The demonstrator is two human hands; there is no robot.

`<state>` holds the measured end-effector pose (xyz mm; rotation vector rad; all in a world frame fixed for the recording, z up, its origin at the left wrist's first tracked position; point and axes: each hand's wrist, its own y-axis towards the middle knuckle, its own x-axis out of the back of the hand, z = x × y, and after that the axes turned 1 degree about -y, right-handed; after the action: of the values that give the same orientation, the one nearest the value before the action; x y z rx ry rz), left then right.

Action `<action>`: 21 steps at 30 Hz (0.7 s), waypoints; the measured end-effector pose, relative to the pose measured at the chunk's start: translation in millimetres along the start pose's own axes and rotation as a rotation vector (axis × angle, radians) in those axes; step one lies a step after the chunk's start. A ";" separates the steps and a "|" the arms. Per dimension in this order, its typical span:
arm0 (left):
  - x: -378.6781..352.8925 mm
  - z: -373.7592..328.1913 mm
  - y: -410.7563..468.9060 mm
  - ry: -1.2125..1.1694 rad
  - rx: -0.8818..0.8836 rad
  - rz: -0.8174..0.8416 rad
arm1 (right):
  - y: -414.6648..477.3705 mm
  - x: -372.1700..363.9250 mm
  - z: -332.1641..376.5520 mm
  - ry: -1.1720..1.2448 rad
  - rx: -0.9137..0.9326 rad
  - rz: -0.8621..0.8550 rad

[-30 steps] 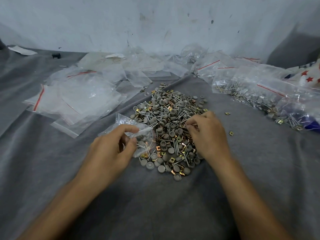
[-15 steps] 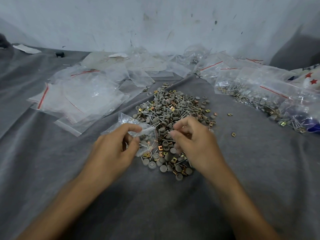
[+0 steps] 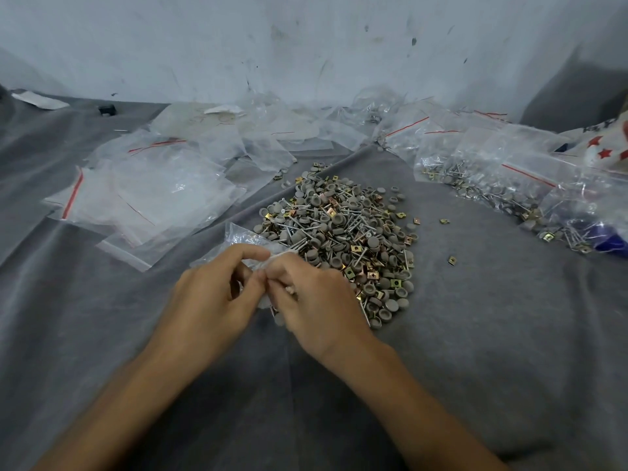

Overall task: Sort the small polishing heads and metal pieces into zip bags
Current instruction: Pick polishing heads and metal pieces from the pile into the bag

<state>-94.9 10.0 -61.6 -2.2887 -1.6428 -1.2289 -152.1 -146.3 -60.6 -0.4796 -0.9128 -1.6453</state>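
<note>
Where both forearms reach in from the near edge, the hands meet over the grey cloth (image 3: 475,351) that covers the whole surface. The left hand (image 3: 210,297) has its fingers curled and pinches the crumpled plastic of a small zip bag (image 3: 244,237) between thumb and forefinger. The right hand (image 3: 316,300) is curled as well, its thumb and forefinger tips pressed against the left thumb at the bag's mouth, gripping the plastic there; whether it also holds any pieces is hidden by the fingers. The bag lies just at the left edge of the pile (image 3: 343,239), its far corner sticking out past the left knuckles.

The pile touches the right hand and spreads away behind it: grey round polishing heads, thin metal pins and square brass pieces all mixed together. A few stray brass pieces (image 3: 452,260) lie apart on the cloth to the right of it.

Farther left, a loose heap of empty zip bags (image 3: 146,192) with red seal lines overlaps on the cloth. Farther right, filled zip bags (image 3: 509,185) show the same heads and pins through the plastic, and a star-printed fabric (image 3: 605,147) sits behind them at the frame edge.

At the back left are a small black object (image 3: 107,109) and a white scrap (image 3: 39,99), below a scuffed pale wall (image 3: 306,45)
</note>
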 end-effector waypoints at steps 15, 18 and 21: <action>-4.4 6.1 0.9 -0.030 -0.012 -0.011 | -7.0 80.0 -72.9 -0.126 -0.321 0.059; -3.1 7.1 0.2 -0.021 -0.022 -0.015 | -6.7 65.8 -59.3 -0.047 -0.192 0.131; -1.8 7.1 0.6 -0.013 -0.028 -0.021 | -2.2 46.6 -46.7 -0.113 -0.092 0.212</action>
<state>-90.6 11.8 -67.3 -2.3063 -1.6694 -1.2519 -160.1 -211.6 -56.3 -0.7142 -0.8399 -1.4828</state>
